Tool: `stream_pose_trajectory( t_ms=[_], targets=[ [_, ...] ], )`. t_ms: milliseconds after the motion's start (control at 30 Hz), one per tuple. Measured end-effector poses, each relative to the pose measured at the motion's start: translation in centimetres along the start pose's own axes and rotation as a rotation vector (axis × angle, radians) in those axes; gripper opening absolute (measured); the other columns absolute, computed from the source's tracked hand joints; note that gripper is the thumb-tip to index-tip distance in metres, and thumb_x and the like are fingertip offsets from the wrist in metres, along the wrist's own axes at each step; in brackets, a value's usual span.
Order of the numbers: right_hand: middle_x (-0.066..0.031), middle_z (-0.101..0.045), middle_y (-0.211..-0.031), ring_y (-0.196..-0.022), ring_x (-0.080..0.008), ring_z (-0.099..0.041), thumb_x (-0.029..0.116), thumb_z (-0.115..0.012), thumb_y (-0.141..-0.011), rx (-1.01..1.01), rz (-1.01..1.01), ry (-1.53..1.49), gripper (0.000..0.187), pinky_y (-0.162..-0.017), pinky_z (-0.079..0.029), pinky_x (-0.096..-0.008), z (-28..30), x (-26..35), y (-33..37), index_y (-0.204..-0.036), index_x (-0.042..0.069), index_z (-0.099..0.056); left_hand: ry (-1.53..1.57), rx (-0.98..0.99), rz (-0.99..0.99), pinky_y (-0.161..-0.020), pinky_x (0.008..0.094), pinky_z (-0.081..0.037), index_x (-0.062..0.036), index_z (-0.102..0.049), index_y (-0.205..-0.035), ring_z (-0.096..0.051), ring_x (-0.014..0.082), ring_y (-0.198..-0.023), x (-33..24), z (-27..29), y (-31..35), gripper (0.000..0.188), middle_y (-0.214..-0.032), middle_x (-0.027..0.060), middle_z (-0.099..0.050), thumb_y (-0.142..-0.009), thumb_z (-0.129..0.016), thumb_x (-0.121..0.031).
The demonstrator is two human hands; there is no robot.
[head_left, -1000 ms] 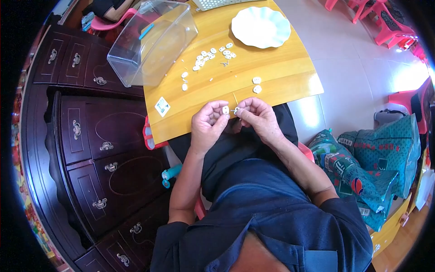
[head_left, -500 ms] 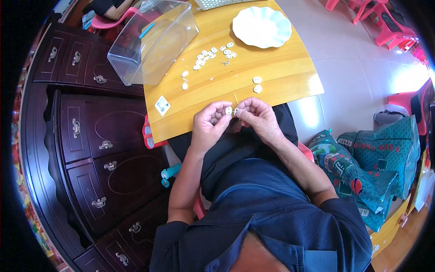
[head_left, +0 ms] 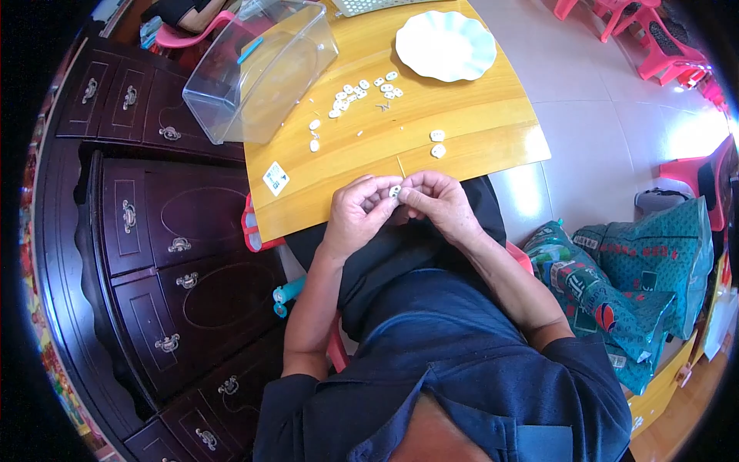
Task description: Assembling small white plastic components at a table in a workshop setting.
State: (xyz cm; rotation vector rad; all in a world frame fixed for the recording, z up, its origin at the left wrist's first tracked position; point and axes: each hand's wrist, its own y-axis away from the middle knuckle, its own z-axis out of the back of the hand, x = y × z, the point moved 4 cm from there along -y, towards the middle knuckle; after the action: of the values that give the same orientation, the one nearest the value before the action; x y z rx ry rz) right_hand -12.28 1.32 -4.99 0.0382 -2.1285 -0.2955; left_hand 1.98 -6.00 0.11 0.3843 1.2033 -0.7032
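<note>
At the six o'clock edge of the desk (head_left: 493, 127), my left hand (head_left: 356, 209) pinches one white piece (head_left: 394, 191) with dark holes between thumb and fingers, and my right hand (head_left: 441, 203) closes its fingertips on the piece's right side; whether they hide something smaller too, I cannot tell. By the look of it, this one is partway through handling; the rest lie loose, out of my grasp, and none shows clearly as finished. Counting clockwise from my hands: one patterned card (head_left: 275, 179) at nine, two pale pieces (head_left: 314, 145) at ten, one clear bin (head_left: 289, 92) between ten and eleven, and a heap (head_left: 344, 102) of perhaps nine or ten more at eleven, overlapping too much for a sure count. Toward twelve I make out five in a loose group (head_left: 388, 88), with a few grey metal bits (head_left: 383, 106) just nearer me, too small to number, and one thin yellow stick (head_left: 399, 165) right by my fingers. One scalloped white plate (head_left: 446, 46) sits between twelve and one, and a further pair (head_left: 437, 135) lies at one o'clock. Green bags (head_left: 647, 246), at least two, slump between three and four.
</note>
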Motion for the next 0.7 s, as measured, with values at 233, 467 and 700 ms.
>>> stream_pose_trajectory(
  t_ms=[233,467,700],
  targets=[
    [-0.0013,-0.068,-0.086,-0.07,-0.0066,-0.062,0.017,-0.068,-0.095,0.016,-0.048,-0.063,0.013,-0.064,-0.05,-0.0199,0.0,-0.6,0.1,-0.1,0.005,-0.067,-0.059,0.032,0.062,-0.061,0.024,-0.053,-0.0025,-0.064,-0.117,-0.064,0.0104,-0.071,-2.1,-0.7,-0.3,0.039,-0.083,0.0043,-0.063,-0.08,-0.074,-0.001],
    [0.0003,-0.067,-0.081,-0.066,-0.0055,-0.058,0.018,-0.067,-0.095,-0.054,-0.068,-0.198,0.012,-0.061,-0.046,-0.0188,-0.4,-0.4,0.1,-0.095,0.007,-0.066,-0.65,-0.19,-0.303,-0.07,0.0373,-0.054,-0.0064,-0.067,-0.104,-0.067,0.0281,-0.082,-3.1,-1.6,-0.6,0.031,-0.091,0.0095,-0.067,-0.075,-0.077,-0.011],
    [-0.0023,-0.07,-0.083,-0.07,-0.0075,-0.063,0.02,-0.063,-0.098,-0.075,-0.15,-0.273,0.016,-0.065,-0.051,-0.0202,-0.1,-0.2,0.2,-0.099,0.006,-0.069,-0.629,-0.147,-0.32,-0.068,0.0382,-0.054,-0.0054,-0.068,-0.1,-0.067,0.029,-0.08,-3.4,-1.5,-0.9,0.025,-0.089,0.0095,-0.067,-0.076,-0.075,-0.01]
  ],
)
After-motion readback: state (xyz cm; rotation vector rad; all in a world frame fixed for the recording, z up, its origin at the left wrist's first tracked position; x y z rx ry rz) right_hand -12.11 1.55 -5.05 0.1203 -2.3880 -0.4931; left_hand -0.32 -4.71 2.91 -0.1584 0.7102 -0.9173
